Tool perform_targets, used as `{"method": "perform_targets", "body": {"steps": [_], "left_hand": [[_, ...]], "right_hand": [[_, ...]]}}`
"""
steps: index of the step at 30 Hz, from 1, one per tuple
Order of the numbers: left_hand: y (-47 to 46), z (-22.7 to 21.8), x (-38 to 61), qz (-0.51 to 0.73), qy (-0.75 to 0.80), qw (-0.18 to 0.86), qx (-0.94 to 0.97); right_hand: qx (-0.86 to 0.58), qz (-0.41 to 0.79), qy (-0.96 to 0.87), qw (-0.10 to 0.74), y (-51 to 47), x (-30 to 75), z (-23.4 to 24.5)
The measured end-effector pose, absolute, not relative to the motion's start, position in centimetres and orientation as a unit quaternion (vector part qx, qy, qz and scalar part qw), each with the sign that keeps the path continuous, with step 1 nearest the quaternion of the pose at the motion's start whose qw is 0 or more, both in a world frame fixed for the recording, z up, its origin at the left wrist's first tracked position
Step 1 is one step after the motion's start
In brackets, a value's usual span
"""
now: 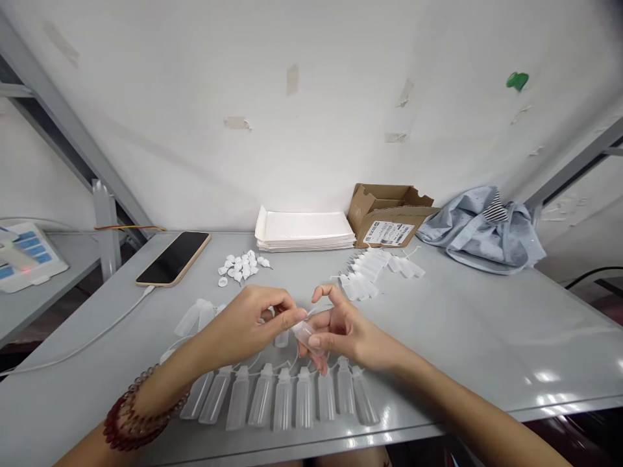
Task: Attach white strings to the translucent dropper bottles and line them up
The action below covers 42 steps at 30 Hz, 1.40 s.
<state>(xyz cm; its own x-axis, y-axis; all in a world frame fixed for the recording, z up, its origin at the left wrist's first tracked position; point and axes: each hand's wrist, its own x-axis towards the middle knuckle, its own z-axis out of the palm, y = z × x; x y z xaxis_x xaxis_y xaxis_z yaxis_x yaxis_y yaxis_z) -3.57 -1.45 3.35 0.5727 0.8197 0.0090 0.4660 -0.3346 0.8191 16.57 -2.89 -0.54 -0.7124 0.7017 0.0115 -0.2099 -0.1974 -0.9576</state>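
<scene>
My left hand [253, 321] and my right hand [341, 327] meet over the middle of the grey table [487, 331]. Together they pinch a small clear plastic bottle [304, 332]. The left fingertips close on its top end; the right fingers wrap its body. Just below my hands lies a row of several clear bottles [287, 399], side by side near the front edge. A pile of small white caps [242, 266] sits farther back. Another group of clear bottles [374, 269] lies behind my right hand.
A phone [174, 257] on a white cable lies at the back left. A stack of white trays [304, 230], an open cardboard box [387, 211] and a blue cloth [484, 230] stand along the wall. Two loose bottles [195, 316] lie left of my hands.
</scene>
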Motion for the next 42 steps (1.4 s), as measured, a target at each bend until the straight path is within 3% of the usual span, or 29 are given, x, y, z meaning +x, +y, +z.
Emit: {"method": "perform_targets", "body": {"steps": [7, 18, 25, 28, 31, 33, 38, 42], "left_hand": [[-1.2, 2.5, -3.3, 0.153, 0.446, 0.379, 0.796], [-1.4, 3.5, -3.9, 0.175, 0.368, 0.41, 0.816], [-1.0, 3.7, -3.9, 0.203, 0.377, 0.39, 0.815], [0.3, 3.4, -5.3, 0.197, 0.47, 0.289, 0.81], [2.4, 2.7, -7.9, 0.132, 0.581, 0.135, 0.792], [3.8, 2.1, -9.7, 0.036, 0.651, 0.053, 0.757], [5.5, 1.2, -11.8, -0.014, 0.69, 0.057, 0.721], [5.8, 0.8, -11.6, -0.005, 0.675, 0.073, 0.734]], "right_hand": [[-0.291, 0.632, -0.65, 0.305, -3.9, 16.3, -0.4], [-0.197, 0.77, -0.531, 0.293, -2.6, 16.8, -0.4], [-0.223, 0.756, -0.539, 0.298, -2.0, 16.9, -0.6], [-0.319, 0.656, -0.585, 0.355, -1.3, 17.7, 0.0], [-0.46, 0.446, -0.63, 0.439, 0.2, 19.4, 0.4], [-0.553, 0.306, -0.629, 0.453, 1.3, 20.9, 0.4], [-0.707, 0.098, -0.635, 0.295, 3.5, 23.9, -0.3], [-0.736, 0.04, -0.642, 0.212, 4.0, 24.3, -0.7]]}}
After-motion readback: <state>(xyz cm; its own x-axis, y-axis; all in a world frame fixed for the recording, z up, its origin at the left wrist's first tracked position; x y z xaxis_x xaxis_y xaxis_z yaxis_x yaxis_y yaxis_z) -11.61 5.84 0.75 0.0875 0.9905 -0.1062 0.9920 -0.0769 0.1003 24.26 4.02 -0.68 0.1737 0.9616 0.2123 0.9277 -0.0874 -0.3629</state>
